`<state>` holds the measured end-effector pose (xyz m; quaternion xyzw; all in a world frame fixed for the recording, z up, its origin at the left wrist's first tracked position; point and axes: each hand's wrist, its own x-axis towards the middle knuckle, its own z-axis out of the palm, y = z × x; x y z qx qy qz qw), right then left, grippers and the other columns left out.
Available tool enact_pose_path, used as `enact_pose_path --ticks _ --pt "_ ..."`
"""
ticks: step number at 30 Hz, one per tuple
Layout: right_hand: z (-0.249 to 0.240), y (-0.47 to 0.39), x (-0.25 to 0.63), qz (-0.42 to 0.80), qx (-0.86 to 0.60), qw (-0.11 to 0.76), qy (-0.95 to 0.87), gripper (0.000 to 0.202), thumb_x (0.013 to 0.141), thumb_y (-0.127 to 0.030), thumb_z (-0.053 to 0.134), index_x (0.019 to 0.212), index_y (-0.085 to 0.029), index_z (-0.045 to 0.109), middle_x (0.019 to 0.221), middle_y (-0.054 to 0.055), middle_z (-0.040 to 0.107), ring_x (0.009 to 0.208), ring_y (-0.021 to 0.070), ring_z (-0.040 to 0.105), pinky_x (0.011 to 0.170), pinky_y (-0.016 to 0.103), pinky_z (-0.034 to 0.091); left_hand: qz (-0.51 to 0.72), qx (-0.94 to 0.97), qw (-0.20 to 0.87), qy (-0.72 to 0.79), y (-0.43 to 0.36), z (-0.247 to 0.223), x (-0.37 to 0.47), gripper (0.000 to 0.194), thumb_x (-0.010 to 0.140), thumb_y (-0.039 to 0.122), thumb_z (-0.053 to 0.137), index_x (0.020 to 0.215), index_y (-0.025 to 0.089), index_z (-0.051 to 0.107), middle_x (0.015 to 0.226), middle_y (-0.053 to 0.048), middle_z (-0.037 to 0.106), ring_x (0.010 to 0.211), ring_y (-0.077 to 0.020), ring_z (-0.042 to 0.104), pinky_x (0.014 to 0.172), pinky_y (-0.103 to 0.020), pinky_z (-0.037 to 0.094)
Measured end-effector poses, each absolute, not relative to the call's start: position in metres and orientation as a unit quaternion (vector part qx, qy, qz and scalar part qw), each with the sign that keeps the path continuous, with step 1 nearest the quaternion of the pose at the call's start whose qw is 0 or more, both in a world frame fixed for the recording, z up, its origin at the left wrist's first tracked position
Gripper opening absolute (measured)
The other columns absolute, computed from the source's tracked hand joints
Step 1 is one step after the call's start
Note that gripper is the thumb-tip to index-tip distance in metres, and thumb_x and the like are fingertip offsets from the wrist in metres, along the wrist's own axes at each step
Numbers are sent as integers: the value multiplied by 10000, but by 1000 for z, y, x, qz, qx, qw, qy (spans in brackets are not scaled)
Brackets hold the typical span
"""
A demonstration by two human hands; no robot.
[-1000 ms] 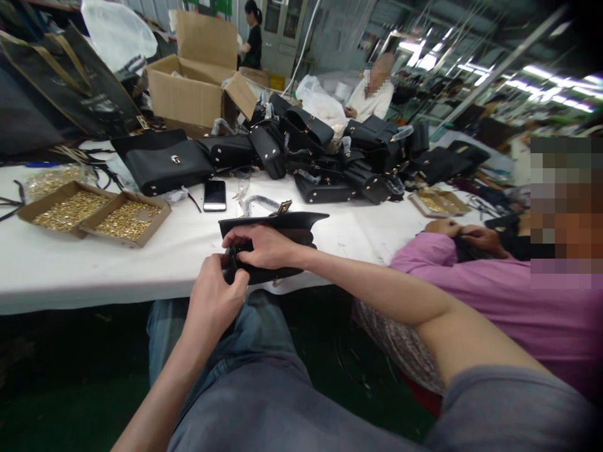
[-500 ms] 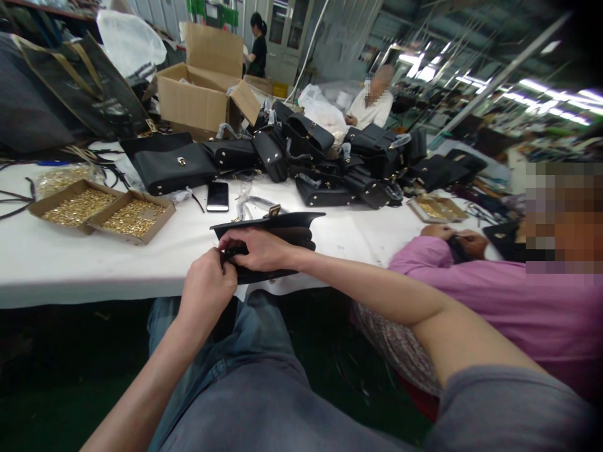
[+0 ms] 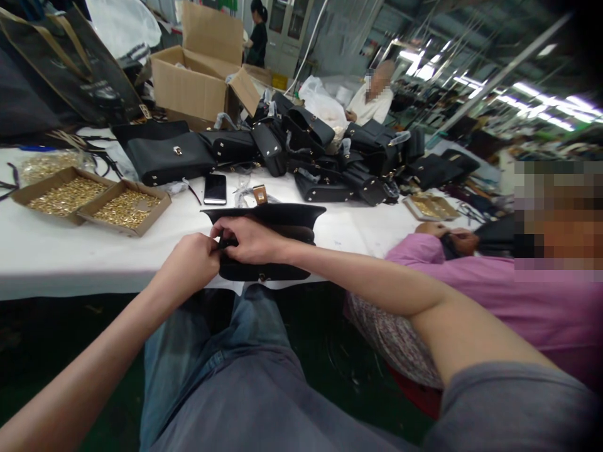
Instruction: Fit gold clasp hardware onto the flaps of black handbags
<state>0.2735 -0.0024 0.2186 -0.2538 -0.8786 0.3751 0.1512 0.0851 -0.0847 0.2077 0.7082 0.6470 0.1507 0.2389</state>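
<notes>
A black handbag stands at the table's front edge with its flap up and its mouth towards me. My left hand is closed on the bag's left end, its fingertips pinched at the side edge. From the right, my right hand reaches across the opening. Its fingers are curled and closed on the same left end, close to the left fingertips. Whatever small part lies between the fingers is hidden. A gold-coloured clasp piece shows at the flap's far edge.
Two cardboard trays of small gold fittings stand at left. A phone lies beyond the bag. Several black handbags are piled at the back, before an open carton. A co-worker's pink sleeve is close on my right.
My left hand has turned, with its wrist and forearm swung out to the left. The bag now shows more of its front face. The view has shifted slightly.
</notes>
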Motion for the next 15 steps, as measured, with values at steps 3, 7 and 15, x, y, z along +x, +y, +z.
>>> enact_pose_path --ticks 3,7,15 --pt "218 2 275 380 -248 148 -879 412 835 -35 755 1223 -170 732 1003 9 718 927 185 671 804 263 473 150 739 247 609 -77 205 77 298 928 267 558 635 218 578 629 -85 624 567 -203 499 622 -390 302" --pt "218 6 276 383 -239 146 -881 386 848 -28 783 1214 -149 753 979 6 722 910 175 669 804 262 478 155 776 272 548 -72 200 69 301 969 315 519 717 204 638 663 -81 652 578 -203 524 621 -377 334" --pt "216 9 270 380 -242 146 -881 369 847 5 765 1187 -136 779 1003 23 759 930 179 694 842 276 512 211 760 304 534 -75 190 62 330 975 348 479 734 190 638 671 -66 651 583 -179 532 626 -359 354"
